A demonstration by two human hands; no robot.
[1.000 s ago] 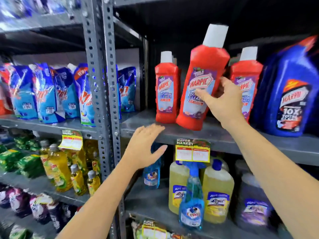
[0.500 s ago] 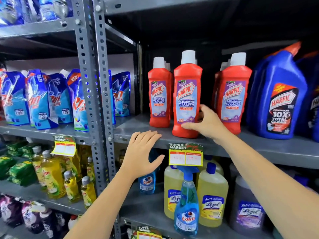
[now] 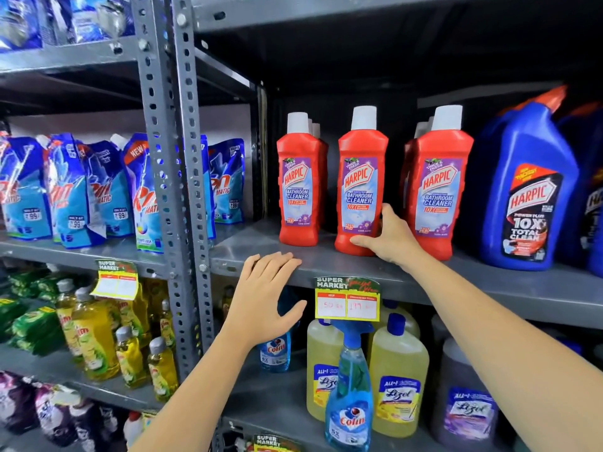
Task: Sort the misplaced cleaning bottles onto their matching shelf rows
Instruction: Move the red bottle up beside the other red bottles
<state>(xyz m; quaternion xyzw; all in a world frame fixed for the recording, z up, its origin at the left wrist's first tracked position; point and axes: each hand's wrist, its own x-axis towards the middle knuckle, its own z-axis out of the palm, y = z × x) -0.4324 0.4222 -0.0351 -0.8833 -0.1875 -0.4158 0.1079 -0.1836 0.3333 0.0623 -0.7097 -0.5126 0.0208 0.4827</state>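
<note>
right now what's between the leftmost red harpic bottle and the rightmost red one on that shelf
In the head view, one more red Harpic bottle stands upright between them, with the right hand on its base.

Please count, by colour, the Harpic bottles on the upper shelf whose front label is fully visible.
Red Harpic bottles: 3
Blue Harpic bottle: 1
Total: 4
Not counted: more red bottles show partly behind the front ones, and another blue one is cut off at the right edge.
</note>
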